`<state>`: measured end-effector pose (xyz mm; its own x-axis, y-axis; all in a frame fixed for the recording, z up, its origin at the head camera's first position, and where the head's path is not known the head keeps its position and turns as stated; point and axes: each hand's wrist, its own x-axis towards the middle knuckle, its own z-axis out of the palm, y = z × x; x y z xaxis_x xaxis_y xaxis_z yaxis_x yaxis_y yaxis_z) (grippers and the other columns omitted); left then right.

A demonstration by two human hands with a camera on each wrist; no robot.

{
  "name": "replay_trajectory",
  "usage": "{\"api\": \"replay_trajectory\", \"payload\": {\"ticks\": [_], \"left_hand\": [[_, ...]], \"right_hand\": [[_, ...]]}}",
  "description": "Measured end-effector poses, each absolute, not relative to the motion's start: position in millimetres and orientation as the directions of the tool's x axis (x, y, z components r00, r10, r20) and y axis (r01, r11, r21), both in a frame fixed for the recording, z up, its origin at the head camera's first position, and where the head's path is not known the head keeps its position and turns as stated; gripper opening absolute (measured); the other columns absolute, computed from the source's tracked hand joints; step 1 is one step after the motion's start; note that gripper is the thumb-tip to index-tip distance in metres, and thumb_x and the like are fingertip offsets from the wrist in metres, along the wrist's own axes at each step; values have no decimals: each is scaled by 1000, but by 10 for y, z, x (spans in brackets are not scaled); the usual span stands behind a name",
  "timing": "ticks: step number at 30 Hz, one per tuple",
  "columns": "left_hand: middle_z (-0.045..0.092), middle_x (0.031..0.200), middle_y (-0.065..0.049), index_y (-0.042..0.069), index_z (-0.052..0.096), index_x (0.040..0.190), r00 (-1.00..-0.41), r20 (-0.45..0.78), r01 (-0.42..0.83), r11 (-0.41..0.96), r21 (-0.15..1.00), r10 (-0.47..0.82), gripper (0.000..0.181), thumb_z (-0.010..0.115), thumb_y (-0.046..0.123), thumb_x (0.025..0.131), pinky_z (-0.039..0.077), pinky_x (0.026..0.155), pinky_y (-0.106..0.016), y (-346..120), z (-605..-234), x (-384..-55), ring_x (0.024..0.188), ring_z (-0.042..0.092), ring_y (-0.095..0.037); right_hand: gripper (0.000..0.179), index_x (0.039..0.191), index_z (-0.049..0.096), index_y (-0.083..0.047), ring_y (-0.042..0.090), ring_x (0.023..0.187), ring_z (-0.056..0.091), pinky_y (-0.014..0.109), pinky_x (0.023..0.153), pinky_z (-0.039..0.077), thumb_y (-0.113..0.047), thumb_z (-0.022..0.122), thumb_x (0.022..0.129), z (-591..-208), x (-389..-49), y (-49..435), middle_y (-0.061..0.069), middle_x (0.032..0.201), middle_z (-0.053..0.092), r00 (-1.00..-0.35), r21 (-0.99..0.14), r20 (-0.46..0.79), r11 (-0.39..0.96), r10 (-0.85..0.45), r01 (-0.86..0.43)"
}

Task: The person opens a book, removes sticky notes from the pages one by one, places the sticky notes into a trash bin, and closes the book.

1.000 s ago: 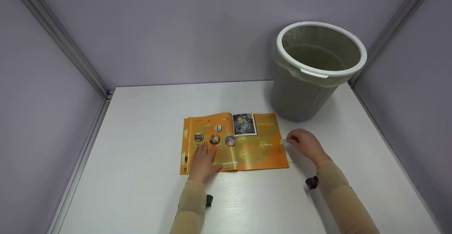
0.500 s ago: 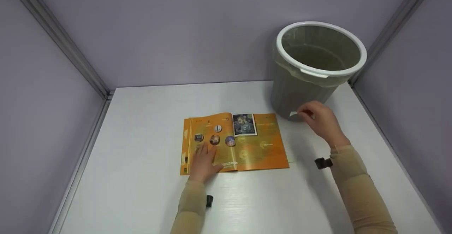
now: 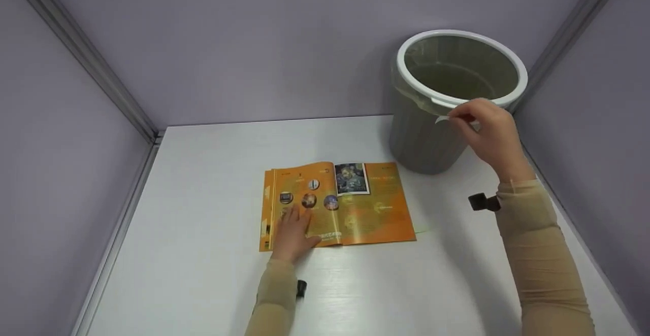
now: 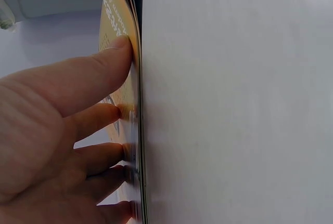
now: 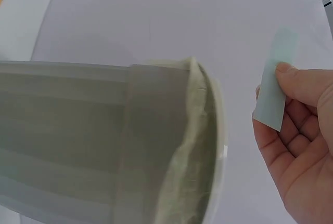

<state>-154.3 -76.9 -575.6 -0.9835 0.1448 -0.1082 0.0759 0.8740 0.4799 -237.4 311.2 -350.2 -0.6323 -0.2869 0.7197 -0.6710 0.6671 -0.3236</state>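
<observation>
An orange magazine (image 3: 378,224) lies spread at a double page on the white table. My left hand (image 3: 292,234) rests on its left page, thumb and fingers spread; in the left wrist view the thumb (image 4: 99,73) presses near the lower edge. Between thumb and fingers, my right hand (image 3: 491,135) pinches a small pale blue-green paper strip (image 5: 276,94). In the head view this hand is raised in front of the trash bin's rim. The grey trash bin (image 3: 426,145) has a white ring (image 3: 401,64) and a translucent liner (image 5: 190,146).
A thin green edge (image 3: 421,231) pokes out from beneath the magazine's right side. The bin stands at the back right of the table (image 3: 203,199), close to the back wall (image 3: 254,46). Walls flank the table on both sides.
My right hand has risen from beside the magazine's right edge to the height of the bin's rim, carrying the paper strip. The left hand and magazine have stayed put.
</observation>
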Motion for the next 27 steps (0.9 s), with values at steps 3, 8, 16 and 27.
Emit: {"api": "replay_trajectory", "payload": {"ticks": [3,8,16,27], "left_hand": [[30,156,-24,7,47,148,-983,-106,78,874,480,147,76,79,34,84,19,116,-58,-767,-5762,-1538,145,22,-42],[29,157,-25,6,46,148,-983,-105,81,864,497,153,77,79,34,85,19,116,-57,-769,-5760,-1534,145,22,-42],[29,156,-25,5,46,147,-985,-93,81,856,510,148,76,79,32,84,19,116,-58,-775,-5739,-1525,145,23,-43],[30,155,-26,4,47,147,-984,-83,99,864,494,161,76,79,30,84,21,115,-58,-789,-5758,-1534,144,24,-44]], "right_hand": [[9,92,70,3,15,82,58,12,77,42,9,71,85,-3386,-2406,3128,12,88,67,-623,-313,729,672,-282,-671],[6,93,70,4,12,83,55,12,76,41,7,70,88,-3250,-2459,3165,13,88,67,-627,-310,736,696,-256,-648],[6,95,72,3,-6,81,50,12,73,40,0,69,91,-3054,-2599,3266,10,89,66,-682,-382,715,730,-155,-566],[16,100,71,1,0,79,50,15,72,39,-12,64,96,-2857,-2850,3346,-2,91,60,-839,-488,543,795,-47,-361]]}}
